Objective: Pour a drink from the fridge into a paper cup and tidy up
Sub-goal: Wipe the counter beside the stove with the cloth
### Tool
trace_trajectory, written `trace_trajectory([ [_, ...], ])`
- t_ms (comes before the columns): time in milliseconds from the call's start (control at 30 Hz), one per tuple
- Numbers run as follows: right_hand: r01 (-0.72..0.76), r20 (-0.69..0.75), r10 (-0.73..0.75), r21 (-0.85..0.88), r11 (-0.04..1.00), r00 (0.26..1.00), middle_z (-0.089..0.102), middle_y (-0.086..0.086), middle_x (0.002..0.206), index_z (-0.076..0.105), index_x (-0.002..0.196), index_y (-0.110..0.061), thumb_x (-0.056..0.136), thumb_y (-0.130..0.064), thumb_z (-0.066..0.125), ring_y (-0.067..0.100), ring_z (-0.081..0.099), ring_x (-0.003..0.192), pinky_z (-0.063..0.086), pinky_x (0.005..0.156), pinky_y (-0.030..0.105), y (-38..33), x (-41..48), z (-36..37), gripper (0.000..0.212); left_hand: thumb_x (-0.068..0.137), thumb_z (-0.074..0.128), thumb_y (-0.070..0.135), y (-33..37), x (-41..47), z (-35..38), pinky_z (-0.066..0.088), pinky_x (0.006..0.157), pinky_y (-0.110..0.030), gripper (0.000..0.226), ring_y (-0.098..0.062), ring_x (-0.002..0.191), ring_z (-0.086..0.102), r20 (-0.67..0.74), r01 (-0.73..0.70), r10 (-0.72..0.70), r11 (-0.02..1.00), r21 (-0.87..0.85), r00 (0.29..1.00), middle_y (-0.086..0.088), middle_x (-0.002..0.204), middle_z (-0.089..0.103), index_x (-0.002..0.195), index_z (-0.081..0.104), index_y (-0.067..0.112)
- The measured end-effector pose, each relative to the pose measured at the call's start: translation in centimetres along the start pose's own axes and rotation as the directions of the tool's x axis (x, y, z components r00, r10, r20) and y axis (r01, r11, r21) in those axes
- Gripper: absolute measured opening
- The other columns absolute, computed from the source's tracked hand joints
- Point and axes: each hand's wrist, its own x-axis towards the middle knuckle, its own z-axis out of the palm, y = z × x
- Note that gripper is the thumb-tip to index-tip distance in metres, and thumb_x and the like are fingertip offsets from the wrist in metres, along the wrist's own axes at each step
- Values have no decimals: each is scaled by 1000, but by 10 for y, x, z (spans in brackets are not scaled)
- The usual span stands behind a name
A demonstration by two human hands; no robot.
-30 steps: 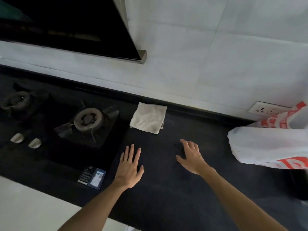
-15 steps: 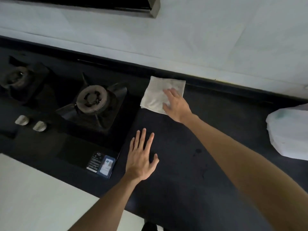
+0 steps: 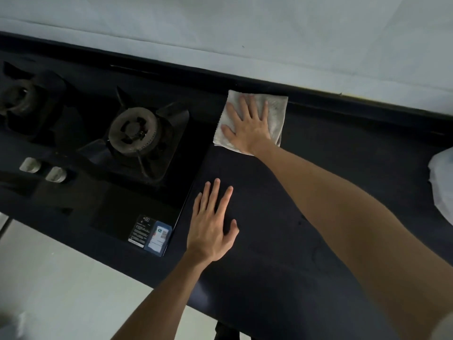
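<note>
we judge the tidy-up step in hand: wiping the countertop [image 3: 269, 192]; next, press down and sweep the cloth [image 3: 278, 111] toward 6 o'clock. our left hand [image 3: 212, 224] lies flat, fingers straight, grasping nothing. at 12 o'clock from it, our right hand [image 3: 247, 126] presses spread, released fingers on the cloth by the wall.

A second ago the right grip [image 3: 247, 128] lay on the bare worktop [image 3: 269, 204] at mid-frame, well apart from the cloth [image 3: 277, 114]. Half a second ago its fingertips had reached the cloth's right part. Now it lies flat on the middle of the cloth, fingers spread, with the heel of the palm over the near edge. The arm has stretched further toward the wall. The view has tipped downward: the range hood has left the upper left of the frame, and the white bag [image 3: 441, 182] has slid to the right edge.
</note>
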Motion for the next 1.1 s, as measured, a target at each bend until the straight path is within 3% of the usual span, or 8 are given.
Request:
trace_trajectory([
  [267, -145, 16, 145, -1, 989, 989, -9, -2, 166, -1, 155, -42, 93, -70, 16, 30, -13, 151, -9, 117, 63, 98, -96, -1, 69, 87, 35, 46, 0, -1, 0, 10, 124, -46, 77, -25, 154, -2, 3, 8, -8, 999, 35, 1000, -6, 167, 1, 158, 14, 24],
  [400, -266, 41, 266, -25, 964, 963, -10, -6, 166, -7, 154, -44, 89, -73, 9, 26, -13, 152, -5, 119, 61, 160, -181, -1, 73, 88, 30, 48, 1, 0, 0, 11, 124, -48, 77, -27, 154, -1, 4, -5, 5, 998, 69, 1000, -10, 166, 2, 158, 13, 21],
  [500, -277, 34, 278, -16, 961, 960, -9, -4, 166, -5, 155, -42, 88, -71, 9, 26, -12, 152, -1, 119, 62, 179, -238, 6, 74, 88, 32, 46, 3, 0, 0, 11, 124, -48, 76, -29, 154, 0, 0, -9, 9, 998, 67, 1000, -11, 166, 4, 158, 15, 20],
  [700, -196, 84, 204, -100, 976, 975, -18, 3, 164, -7, 157, -30, 93, -63, 1, 35, -23, 148, -4, 116, 67, 124, -248, 20, 72, 90, 32, 43, 5, -1, -1, 13, 123, -49, 73, -29, 154, 1, -2, 2, -1, 998, 69, 1000, -10, 166, 5, 157, 17, 20],
  [933, 69, 85, -59, -121, 990, 995, -13, 8, 165, -4, 157, -26, 95, -62, 7, 42, -20, 147, -5, 111, 72, 18, -160, 22, 73, 88, 33, 41, 5, -1, -2, 16, 123, -49, 73, -28, 154, 2, -3, 8, -8, 997, 72, 1000, -9, 167, 7, 157, 21, 19],
  [1100, 115, 52, -111, -80, 990, 992, -10, 1, 166, -1, 157, -33, 95, -67, 15, 32, -16, 151, -6, 116, 66, 37, -166, 22, 72, 90, 32, 43, 0, -1, 0, 15, 123, -49, 72, -28, 154, 3, -20, -12, 13, 998, 59, 1000, -9, 166, 8, 157, 21, 19],
])
